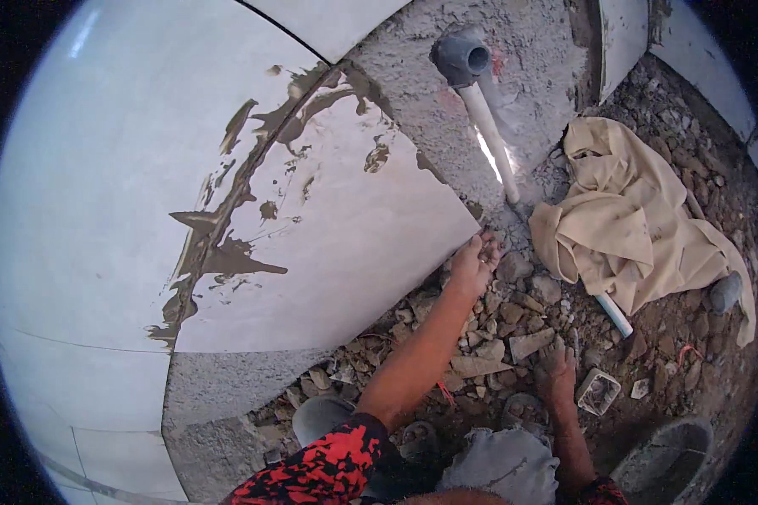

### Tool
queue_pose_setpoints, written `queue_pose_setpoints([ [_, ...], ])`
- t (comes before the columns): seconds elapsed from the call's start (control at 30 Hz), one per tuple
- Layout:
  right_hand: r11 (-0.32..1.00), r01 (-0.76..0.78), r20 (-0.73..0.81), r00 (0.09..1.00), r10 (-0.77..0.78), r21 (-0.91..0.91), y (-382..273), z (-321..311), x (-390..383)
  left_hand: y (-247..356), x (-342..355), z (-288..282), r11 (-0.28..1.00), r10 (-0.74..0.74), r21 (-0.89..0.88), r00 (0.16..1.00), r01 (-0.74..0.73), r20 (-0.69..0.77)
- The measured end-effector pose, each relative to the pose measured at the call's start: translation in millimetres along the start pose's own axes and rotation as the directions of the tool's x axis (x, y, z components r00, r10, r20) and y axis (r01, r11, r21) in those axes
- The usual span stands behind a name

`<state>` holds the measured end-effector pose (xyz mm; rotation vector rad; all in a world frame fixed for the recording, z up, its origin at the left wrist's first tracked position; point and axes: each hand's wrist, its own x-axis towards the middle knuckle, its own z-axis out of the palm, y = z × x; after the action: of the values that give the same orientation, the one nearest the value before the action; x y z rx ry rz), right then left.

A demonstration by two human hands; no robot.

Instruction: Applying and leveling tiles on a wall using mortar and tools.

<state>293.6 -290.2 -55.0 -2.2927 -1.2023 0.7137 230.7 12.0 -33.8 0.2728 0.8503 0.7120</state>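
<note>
My left hand (477,263) is at the lower right corner of a large white wall tile (354,219), its fingers curled round the edge. Wet grey mortar (227,223) lies smeared along the joint between this tile and the larger tile (118,168) on its left. Lower down, my right hand (557,372) reaches into the broken stones (531,343). Its dusty fingers are bent and close together; whatever they hold cannot be made out. A small white square box (598,392) lies just right of that hand.
A grey pipe fitting (467,57) with a white pipe (493,139) stands out from the rough cement wall (404,50). A beige cloth (627,210) lies crumpled on the rubble at right, over a short pipe piece (615,316). A dark bucket (667,459) stands at lower right.
</note>
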Motion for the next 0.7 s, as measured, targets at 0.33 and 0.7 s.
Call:
queue_pose_setpoints([
  [0.33,0.979,-0.121,0.064,0.992,0.112,0.167,-14,-19,3,2,-5,3,0.999,0.031,-0.023,0.999,-0.030,0.037],
  [0.7,0.792,-0.208,0.082,0.977,0.197,0.574,-43,-54,17,11,-8,-5,0.994,0.029,0.102,0.993,-0.040,0.111],
])
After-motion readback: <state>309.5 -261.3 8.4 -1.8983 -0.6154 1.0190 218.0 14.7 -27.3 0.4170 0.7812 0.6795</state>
